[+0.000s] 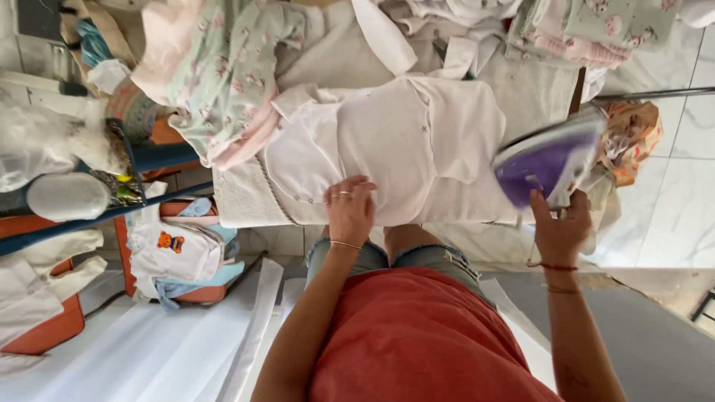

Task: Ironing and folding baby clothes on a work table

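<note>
Here the right hand (560, 227) has its grip closed on the rear of a purple-and-white iron (550, 160), fingers wrapped up around it from below, and the iron is lifted off the cloth, blurred, at the right edge of the ironing board (521, 89). From that grip the iron runs up and slightly left, its long axis tilted, the pale soleplate edge turned up and the narrower end toward the far right corner of the board; the blur keeps me from telling the tip exactly.

The white baby garment (402, 141) lies flat on the board to the left of that grip, near but not touching the iron. Its long axis runs across the board, left to right, with the collar and a row of small snaps toward the left end and a sleeve folded over at the top. The left hand (348, 208) rests on the garment's near edge, palm down, fingers spread and pressing the fabric flat; its grip is open and holds nothing. So the left hand is on the garment, while the right, with the iron, stands just off its right end.

Beyond the garment, a green patterned sleepsuit (223, 82) and a pile of folded baby clothes (588, 30) lie at the board's far side.
</note>
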